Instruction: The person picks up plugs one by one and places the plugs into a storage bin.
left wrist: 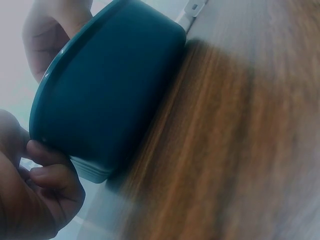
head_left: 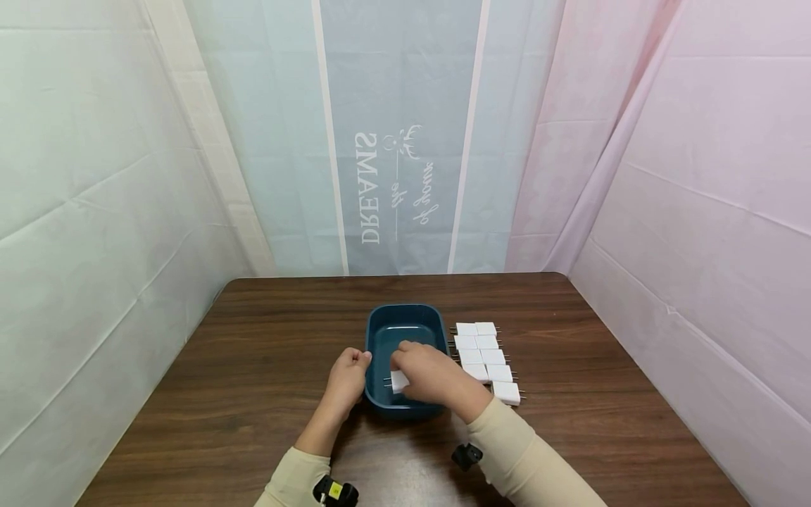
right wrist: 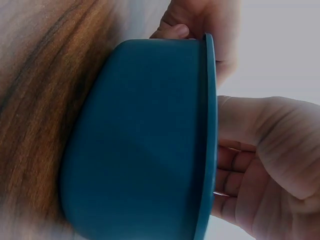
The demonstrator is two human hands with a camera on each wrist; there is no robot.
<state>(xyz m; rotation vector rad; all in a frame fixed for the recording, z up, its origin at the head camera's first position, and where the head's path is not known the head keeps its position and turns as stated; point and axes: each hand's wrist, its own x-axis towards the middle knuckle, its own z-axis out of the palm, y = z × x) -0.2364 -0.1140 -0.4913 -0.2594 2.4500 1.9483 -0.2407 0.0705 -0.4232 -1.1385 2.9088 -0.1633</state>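
A deep blue plastic tub (head_left: 372, 331) with rounded corners stands on the wooden table. My left hand (head_left: 346, 378) is at its left side, thumb on the rim and fingers curled below it, as the left wrist view also shows for the hand (left wrist: 47, 190). Inside the tub, my right hand (head_left: 431, 372) pinches a white charger plug (head_left: 399, 382) whose two metal prongs point left. From the right wrist view, the tub wall (right wrist: 140, 135) hides that plug and the fingertips of my right hand (right wrist: 265, 160).
To the right of the tub, several white charger plugs (head_left: 486, 357) lie in two neat columns, prongs facing outward. The wooden table (head_left: 272, 352) is bounded by pale curtains on the left, back and right. Each sleeve carries a black wrist camera (head_left: 467, 456).
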